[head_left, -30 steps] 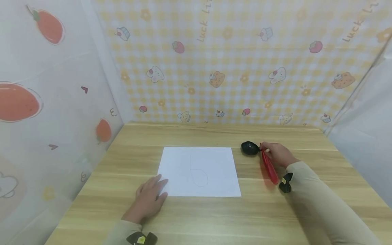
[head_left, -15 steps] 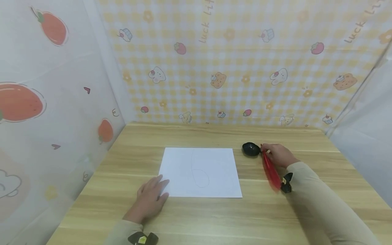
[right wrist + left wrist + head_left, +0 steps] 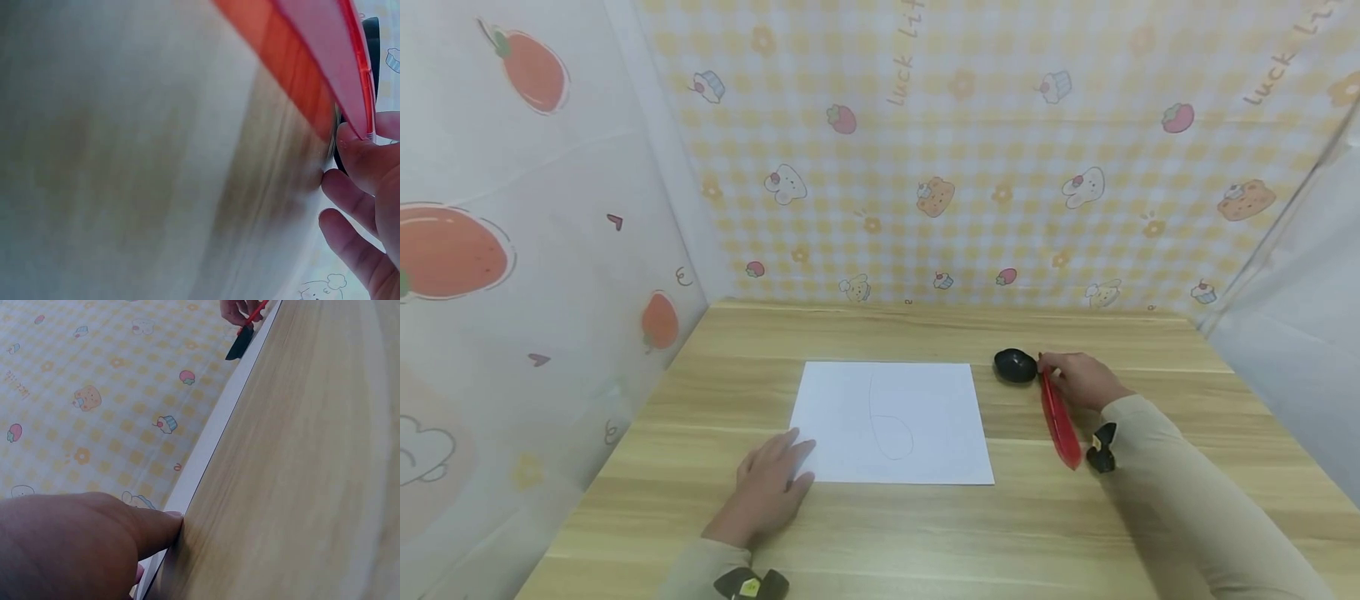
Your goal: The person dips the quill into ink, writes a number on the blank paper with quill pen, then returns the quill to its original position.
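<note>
In the head view a white sheet of paper lies on the table with a thin drawn line like a 6 on it. My left hand rests at its lower left corner, fingers spread; the thumb touches the near edge in the left wrist view. At the right, my right hand pinches the narrow end of a red feather-shaped pen, whose wide translucent end points back toward me. Right at the fingertips is a black oval base. The pen's tip is hidden by fingers in the right wrist view.
The wood-grain table ends at a yellow checked curtain behind. A white printed curtain hangs on the left, and a white sheet on the right.
The red pen's wide end has swung slightly toward me, then a little left, while the right fingers stay by the black base. My left hand keeps its place on the paper.
</note>
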Demonstrator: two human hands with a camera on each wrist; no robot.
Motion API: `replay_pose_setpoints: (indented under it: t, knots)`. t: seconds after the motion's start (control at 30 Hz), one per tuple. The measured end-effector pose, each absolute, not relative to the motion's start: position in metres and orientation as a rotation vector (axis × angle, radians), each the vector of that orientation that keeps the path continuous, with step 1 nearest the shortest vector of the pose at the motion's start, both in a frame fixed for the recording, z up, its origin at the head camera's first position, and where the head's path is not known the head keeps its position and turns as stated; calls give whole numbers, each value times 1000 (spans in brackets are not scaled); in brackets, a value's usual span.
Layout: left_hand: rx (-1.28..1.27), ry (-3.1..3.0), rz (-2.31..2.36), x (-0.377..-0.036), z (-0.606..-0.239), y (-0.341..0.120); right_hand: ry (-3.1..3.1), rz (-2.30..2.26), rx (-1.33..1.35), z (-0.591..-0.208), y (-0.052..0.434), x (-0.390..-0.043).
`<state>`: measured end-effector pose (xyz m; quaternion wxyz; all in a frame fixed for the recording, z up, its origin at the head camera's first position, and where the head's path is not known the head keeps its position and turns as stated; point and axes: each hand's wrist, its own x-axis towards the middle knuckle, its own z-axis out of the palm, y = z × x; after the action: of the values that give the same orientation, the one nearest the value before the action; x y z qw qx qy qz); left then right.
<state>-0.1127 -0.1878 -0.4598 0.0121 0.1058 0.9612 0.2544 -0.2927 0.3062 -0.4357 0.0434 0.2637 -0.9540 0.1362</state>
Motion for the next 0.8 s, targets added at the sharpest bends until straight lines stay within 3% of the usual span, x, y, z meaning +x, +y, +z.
replay_pose_setpoints:
  t: [0.8]
  knots:
    - [334,3010,812,-112,-461,-188,-2943,419,808,-435,306,-292]
